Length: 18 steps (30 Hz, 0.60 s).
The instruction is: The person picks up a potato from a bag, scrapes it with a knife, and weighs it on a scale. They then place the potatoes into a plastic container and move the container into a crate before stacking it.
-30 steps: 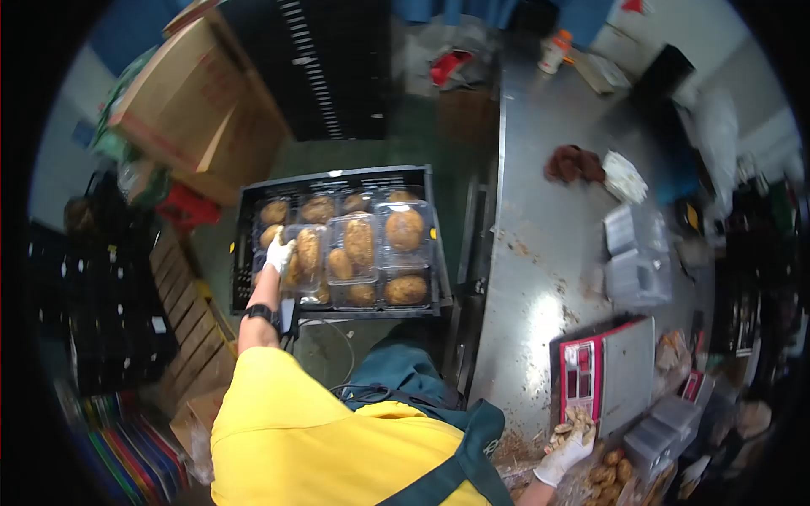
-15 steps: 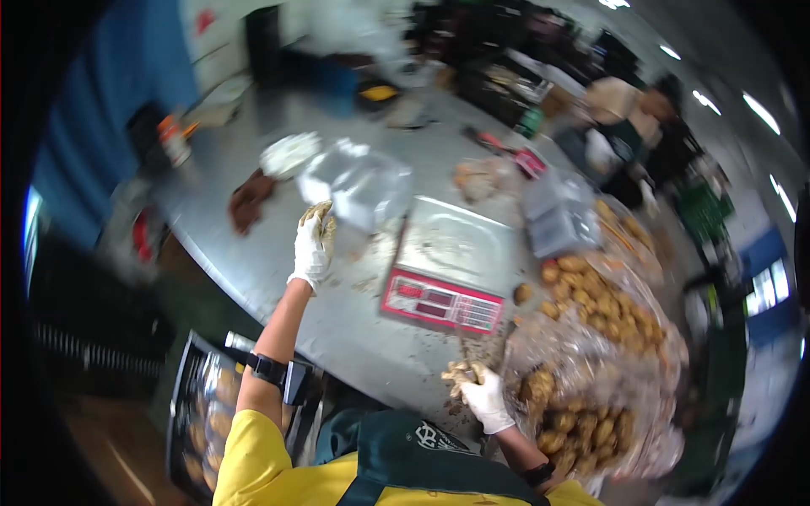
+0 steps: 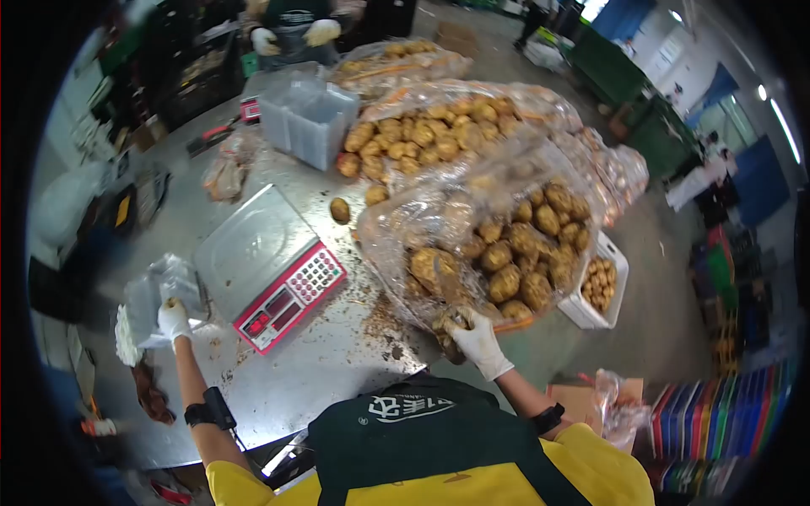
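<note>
My left hand (image 3: 174, 320), in a white glove with soiled fingertips, is at the edge of a stack of clear plastic bags (image 3: 152, 295); its fingers are too small and blurred to read. My right hand (image 3: 477, 339), also gloved, is closed round something brown and dirty at the near edge of a plastic sack of potatoes (image 3: 506, 282). A blurred narrow shape rises from that hand in front of a large potato (image 3: 429, 268). Between my hands lies a red-framed scale (image 3: 291, 297) with a bare metal pan (image 3: 253, 244).
Another sack of potatoes (image 3: 430, 131) and a clear plastic tub (image 3: 308, 118) stand beyond the scale. A single potato (image 3: 339, 210) and dirt lie on the metal table (image 3: 312, 384). A co-worker's gloved hands (image 3: 322, 33) show across the table. A white crate (image 3: 623, 287) stands at right.
The view has swung right, towards the sacks. My left hand has reached the clear bags. My right hand has moved to the near edge of the potato sack.
</note>
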Motion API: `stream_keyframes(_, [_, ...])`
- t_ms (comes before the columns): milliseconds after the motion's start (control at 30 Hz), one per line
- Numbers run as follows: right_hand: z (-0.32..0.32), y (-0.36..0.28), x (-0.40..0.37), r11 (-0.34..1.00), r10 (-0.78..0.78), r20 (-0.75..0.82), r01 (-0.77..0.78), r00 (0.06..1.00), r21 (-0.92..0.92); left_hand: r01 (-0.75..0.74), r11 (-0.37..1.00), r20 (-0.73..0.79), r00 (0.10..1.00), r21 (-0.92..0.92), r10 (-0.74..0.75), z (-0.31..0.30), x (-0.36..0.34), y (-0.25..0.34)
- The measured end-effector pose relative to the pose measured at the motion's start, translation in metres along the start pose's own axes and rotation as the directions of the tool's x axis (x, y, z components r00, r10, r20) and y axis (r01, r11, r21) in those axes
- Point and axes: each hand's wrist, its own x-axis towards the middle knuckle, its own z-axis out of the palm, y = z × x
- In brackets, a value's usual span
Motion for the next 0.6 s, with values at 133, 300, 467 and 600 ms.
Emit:
stream_keyframes(133, [-0.051,0.025,0.003,0.998,0.034,-0.193,-0.023,0.981,0.06,0.079,0.91,0.059,0.996,-0.408,-0.06,0.006,0.027,-0.05])
stream_keyframes(300, [-0.119,0.031,0.024,0.94,0.289,-0.355,-0.194,0.889,0.279,-0.077,0.794,-0.356,0.917,-0.603,-0.181,-0.061,0.037,-0.004])
stream_keyframes(467, [-0.156,0.049,0.05,0.916,0.319,-0.564,-0.095,0.762,0.391,-0.331,0.863,-0.174,0.943,-0.381,0.285,-0.099,-0.049,0.124])
stream_keyframes(600, [-0.181,0.071,0.061,0.954,0.259,-0.625,-0.096,0.736,0.282,-0.497,0.814,0.282,0.769,-0.302,0.574,-0.034,-0.105,0.119])
